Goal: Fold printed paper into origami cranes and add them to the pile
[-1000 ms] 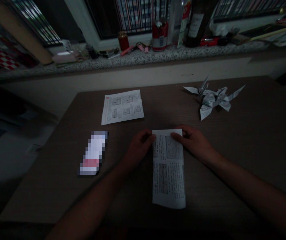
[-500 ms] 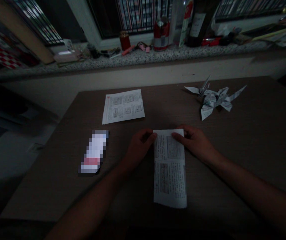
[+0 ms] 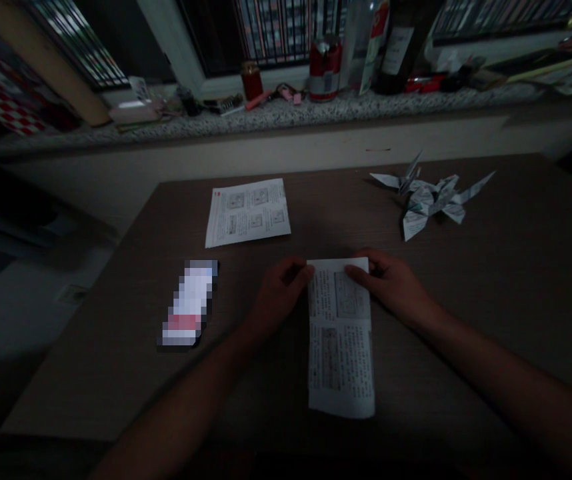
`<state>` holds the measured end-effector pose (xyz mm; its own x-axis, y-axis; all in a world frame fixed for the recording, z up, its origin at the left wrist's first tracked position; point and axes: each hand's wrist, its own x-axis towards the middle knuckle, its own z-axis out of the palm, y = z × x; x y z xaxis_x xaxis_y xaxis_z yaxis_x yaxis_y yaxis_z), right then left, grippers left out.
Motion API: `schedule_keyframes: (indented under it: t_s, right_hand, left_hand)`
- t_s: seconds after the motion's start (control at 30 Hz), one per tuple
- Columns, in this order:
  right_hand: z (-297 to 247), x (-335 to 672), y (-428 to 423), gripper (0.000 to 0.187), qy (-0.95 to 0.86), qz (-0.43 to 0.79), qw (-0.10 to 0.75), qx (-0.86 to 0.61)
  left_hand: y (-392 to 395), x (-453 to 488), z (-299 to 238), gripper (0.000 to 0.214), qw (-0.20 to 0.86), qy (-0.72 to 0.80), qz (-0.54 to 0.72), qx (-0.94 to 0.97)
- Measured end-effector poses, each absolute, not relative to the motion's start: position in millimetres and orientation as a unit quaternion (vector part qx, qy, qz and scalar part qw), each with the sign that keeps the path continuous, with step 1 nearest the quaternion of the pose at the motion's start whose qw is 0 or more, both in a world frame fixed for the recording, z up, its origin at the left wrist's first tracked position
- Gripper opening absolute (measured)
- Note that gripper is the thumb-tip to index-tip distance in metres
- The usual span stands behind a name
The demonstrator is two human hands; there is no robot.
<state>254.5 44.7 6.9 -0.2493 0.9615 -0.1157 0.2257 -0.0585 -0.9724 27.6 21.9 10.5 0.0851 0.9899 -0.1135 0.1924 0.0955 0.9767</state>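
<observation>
A long strip of folded printed paper (image 3: 341,347) lies on the dark wooden table (image 3: 491,280) in front of me. My left hand (image 3: 279,297) pinches its far left corner, fingers curled. My right hand (image 3: 391,283) grips the far right corner, thumb pressed on top of the sheet. Both hands rest on the table at the strip's far end.
A flat printed sheet (image 3: 249,213) lies farther back on the left. Folded paper cranes (image 3: 429,197) sit at the back right. A phone (image 3: 189,303) lies left of my left hand. The stone sill (image 3: 286,113) behind holds a red can (image 3: 323,67), bottles and small clutter.
</observation>
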Motion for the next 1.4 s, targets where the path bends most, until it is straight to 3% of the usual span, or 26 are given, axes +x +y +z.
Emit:
schedule_keyframes:
  t_s: [1.07, 1.4]
  right_hand:
    - [9.1, 255.5, 44.5, 0.028, -0.6, 0.519, 0.349, -0.499]
    - [8.9, 254.9, 44.5, 0.025, -0.595, 0.521, 0.363, -0.493]
  left_hand:
    - [20.7, 28.6, 13.4, 0.024, 0.482, 0.55, 0.403, 0.551]
    - [22.4, 28.9, 8.7, 0.015, 0.477, 0.533, 0.441, 0.543]
